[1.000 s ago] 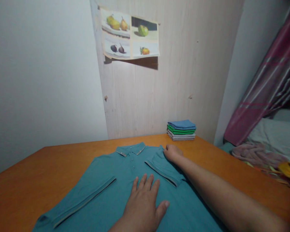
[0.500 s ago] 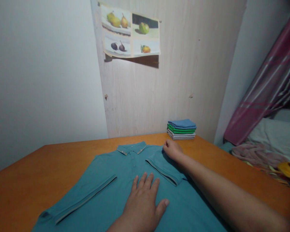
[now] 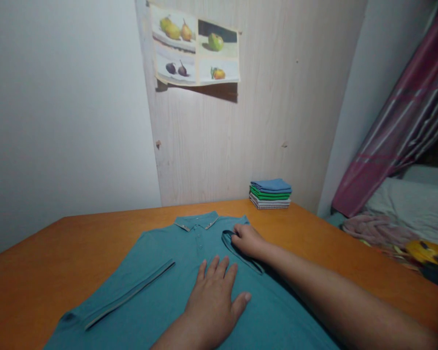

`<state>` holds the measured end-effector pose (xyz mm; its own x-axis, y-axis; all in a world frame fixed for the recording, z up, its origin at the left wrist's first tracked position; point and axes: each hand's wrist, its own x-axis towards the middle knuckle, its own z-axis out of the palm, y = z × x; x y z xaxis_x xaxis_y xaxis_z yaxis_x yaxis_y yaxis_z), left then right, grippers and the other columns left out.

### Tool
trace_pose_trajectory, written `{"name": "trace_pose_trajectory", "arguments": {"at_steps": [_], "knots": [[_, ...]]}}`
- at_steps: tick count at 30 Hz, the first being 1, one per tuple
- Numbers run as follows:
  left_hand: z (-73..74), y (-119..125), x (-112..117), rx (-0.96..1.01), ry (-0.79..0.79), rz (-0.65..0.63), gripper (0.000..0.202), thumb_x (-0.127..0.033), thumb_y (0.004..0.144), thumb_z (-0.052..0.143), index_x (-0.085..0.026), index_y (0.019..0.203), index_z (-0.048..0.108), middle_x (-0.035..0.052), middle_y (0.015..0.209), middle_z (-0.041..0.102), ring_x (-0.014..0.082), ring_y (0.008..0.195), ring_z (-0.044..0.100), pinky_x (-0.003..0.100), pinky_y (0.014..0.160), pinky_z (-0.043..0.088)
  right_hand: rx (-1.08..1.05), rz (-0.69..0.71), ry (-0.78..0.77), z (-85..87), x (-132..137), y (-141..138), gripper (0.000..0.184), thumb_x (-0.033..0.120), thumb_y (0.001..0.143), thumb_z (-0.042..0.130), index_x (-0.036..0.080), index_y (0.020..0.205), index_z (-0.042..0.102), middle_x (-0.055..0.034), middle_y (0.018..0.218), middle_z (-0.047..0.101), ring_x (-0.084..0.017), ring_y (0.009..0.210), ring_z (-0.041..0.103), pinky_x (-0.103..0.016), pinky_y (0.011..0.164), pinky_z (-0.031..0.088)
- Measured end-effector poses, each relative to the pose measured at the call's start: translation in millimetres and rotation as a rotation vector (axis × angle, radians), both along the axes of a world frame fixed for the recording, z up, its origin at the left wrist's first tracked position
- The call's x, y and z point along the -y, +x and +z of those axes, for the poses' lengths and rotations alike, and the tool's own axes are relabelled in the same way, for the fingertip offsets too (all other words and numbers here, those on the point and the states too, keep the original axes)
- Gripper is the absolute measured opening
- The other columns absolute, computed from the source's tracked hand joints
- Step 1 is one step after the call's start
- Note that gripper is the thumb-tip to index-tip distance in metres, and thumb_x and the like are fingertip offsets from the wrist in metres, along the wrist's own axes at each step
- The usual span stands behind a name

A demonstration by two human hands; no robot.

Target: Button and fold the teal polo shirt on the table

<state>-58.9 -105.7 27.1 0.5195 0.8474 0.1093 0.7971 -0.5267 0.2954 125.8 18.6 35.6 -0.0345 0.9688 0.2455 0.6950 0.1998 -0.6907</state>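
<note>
A teal polo shirt (image 3: 156, 262) lies front up on the orange wooden table (image 3: 40, 272), collar toward the wall. My left hand (image 3: 215, 296) rests flat on the shirt's chest with its fingers stretched out. My right hand (image 3: 247, 239) is closed on the edge of the shirt's right sleeve (image 3: 237, 248), which is folded in over the body. The other sleeve (image 3: 127, 296) lies spread out to the left.
A small stack of folded clothes (image 3: 270, 194), blue on top, sits at the table's far right corner against the wooden panel. A fruit poster (image 3: 195, 48) hangs above. A bed with a pink blanket (image 3: 375, 231) and a striped curtain (image 3: 397, 121) is at right.
My right hand has slid from the shirt's shoulder inward and nearer, pulling the sleeve edge over the body. My left hand stays pressed on the chest.
</note>
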Motion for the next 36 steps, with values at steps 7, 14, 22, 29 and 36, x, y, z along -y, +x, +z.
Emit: {"name": "trace_pose_trajectory", "arguments": {"at_steps": [7,14,22,29,36], "knots": [[1.4,0.7,0.3,0.006,0.006,-0.004,0.070,-0.066,0.096,0.029,-0.026,0.151,0.043,0.0092,0.162,0.033,0.0331,0.151,0.020,0.060,0.123,0.011,-0.447,-0.056,-0.041,15.7,-10.9,40.3,0.018,0.037,0.078,0.053,0.022,0.071,0.048,0.0025,0.060,0.054,-0.014,0.054,0.050,-0.025,0.052,0.041],[6.9,1.4,2.8,-0.010,-0.008,0.004,0.068,-0.063,0.096,0.032,-0.024,0.151,0.044,0.0102,0.161,0.034,0.0335,0.151,0.020,0.060,0.122,0.011,-0.662,0.085,-0.153,31.2,0.0,47.4,0.025,0.042,0.079,0.063,0.018,0.081,0.058,-0.0027,0.066,0.062,-0.014,0.053,0.055,-0.026,0.052,0.048],[18.3,4.2,4.5,-0.054,-0.055,0.007,0.069,-0.061,0.095,0.037,-0.023,0.152,0.043,0.0106,0.162,0.032,0.0342,0.151,0.019,0.061,0.122,0.011,-0.325,-0.051,-0.066,34.6,3.0,51.0,0.020,0.032,0.089,0.049,0.018,0.077,0.058,-0.0008,0.062,0.057,-0.013,0.053,0.050,-0.022,0.052,0.040],[14.8,3.4,3.5,-0.055,-0.039,0.004,0.069,-0.061,0.096,0.036,-0.022,0.152,0.042,0.0109,0.162,0.030,0.0343,0.152,0.018,0.061,0.122,0.010,0.366,-0.146,0.012,7.0,41.4,53.7,0.023,0.037,0.095,0.047,0.021,0.093,0.064,-0.0063,0.087,0.071,-0.021,0.083,0.063,-0.027,0.068,0.037],[11.5,3.6,2.0,-0.044,-0.017,0.008,0.069,-0.061,0.095,0.037,-0.022,0.152,0.043,0.0117,0.161,0.033,0.0346,0.151,0.020,0.061,0.122,0.011,0.601,-0.169,-0.099,3.3,50.8,54.6,0.026,0.041,0.095,0.048,0.024,0.104,0.066,-0.0077,0.100,0.075,-0.024,0.091,0.067,-0.029,0.067,0.036]]}}
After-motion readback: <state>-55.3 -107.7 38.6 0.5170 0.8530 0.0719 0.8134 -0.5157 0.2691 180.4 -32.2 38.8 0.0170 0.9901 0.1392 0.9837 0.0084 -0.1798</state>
